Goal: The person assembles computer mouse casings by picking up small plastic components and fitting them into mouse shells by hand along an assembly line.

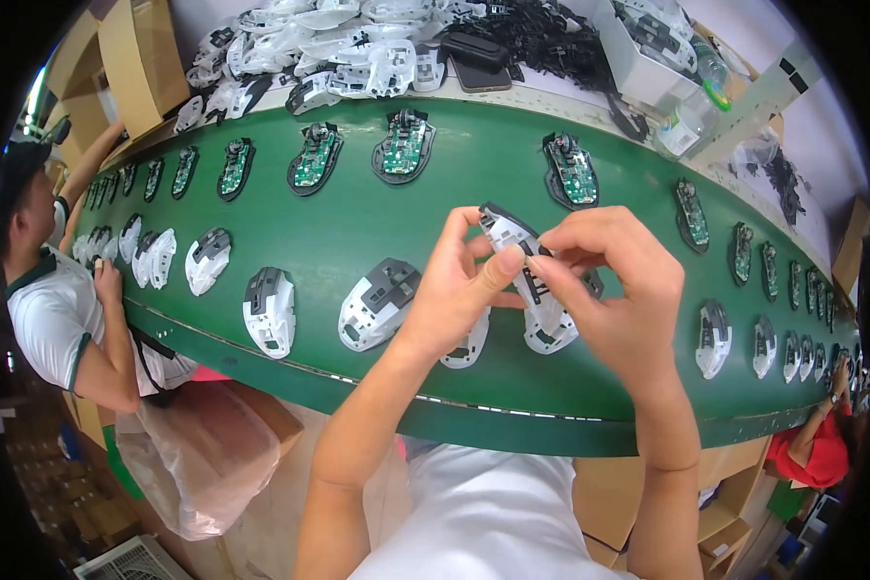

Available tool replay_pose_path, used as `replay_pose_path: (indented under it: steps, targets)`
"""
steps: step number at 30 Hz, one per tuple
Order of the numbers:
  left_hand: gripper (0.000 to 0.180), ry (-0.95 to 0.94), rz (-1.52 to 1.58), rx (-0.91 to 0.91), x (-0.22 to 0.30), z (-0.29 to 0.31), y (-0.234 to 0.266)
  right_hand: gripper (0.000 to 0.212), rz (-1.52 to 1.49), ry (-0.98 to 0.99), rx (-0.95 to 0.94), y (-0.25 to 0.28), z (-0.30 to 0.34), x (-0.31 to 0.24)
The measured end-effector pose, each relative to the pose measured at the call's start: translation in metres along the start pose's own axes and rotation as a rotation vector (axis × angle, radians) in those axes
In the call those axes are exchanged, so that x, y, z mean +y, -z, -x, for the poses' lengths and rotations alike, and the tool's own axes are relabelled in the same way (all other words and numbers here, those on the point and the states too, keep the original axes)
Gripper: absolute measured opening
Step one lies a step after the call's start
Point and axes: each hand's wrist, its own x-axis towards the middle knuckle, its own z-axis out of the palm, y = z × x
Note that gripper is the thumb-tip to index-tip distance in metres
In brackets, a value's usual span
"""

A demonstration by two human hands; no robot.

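Observation:
Above the green bench my left hand [454, 295] grips a white and dark grey computer mouse shell [508, 232], tilted with its inner side partly turned up. My right hand [628, 271] is at the same shell, thumb and fingertips pinched against a small black part [532, 286] in its middle. What exactly lies between those fingertips is hidden. Beneath my hands, a mouse shell [549, 333] lies on the bench, partly covered by the right hand. Another shell [467, 346] shows below my left wrist, and a grey and white one [377, 307] lies to its left.
Mouse bases with green circuit boards [403, 150] line the far side of the green bench [454, 232]. A pile of white shells [329, 48], black parts [551, 48] and a phone [481, 77] sit on the back ledge. Co-workers in white [63, 319] and red [814, 449] flank me.

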Motion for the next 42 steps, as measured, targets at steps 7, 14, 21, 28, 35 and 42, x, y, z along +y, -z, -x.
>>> replay_pose_path:
  steps: [7, 14, 21, 28, 35, 42]
  targets:
    - [0.067, 0.017, 0.054, -0.053, -0.001, 0.000, 0.003, 0.018, 0.125, 0.193, 0.131, -0.010, 0.001, 0.008]
    - [0.062, 0.007, 0.189, -0.111, -0.001, 0.003, 0.005, 0.019, 0.180, 0.318, 0.234, -0.021, 0.002, 0.004]
    - [0.050, 0.026, 0.275, -0.130, 0.003, 0.002, 0.006, 0.021, 0.202, 0.256, 0.177, -0.021, 0.000, 0.005]
    - [0.056, -0.067, 0.118, -0.040, 0.003, 0.003, 0.009, 0.020, 0.192, 0.210, 0.093, -0.022, -0.005, 0.004]
    - [0.060, -0.036, 0.117, -0.088, 0.008, 0.004, 0.011, 0.016, -0.099, -0.044, -0.046, -0.018, -0.008, 0.010]
    - [0.054, -0.138, 0.045, 0.009, 0.006, 0.005, 0.010, 0.014, -0.003, -0.026, 0.014, -0.024, -0.008, 0.011]
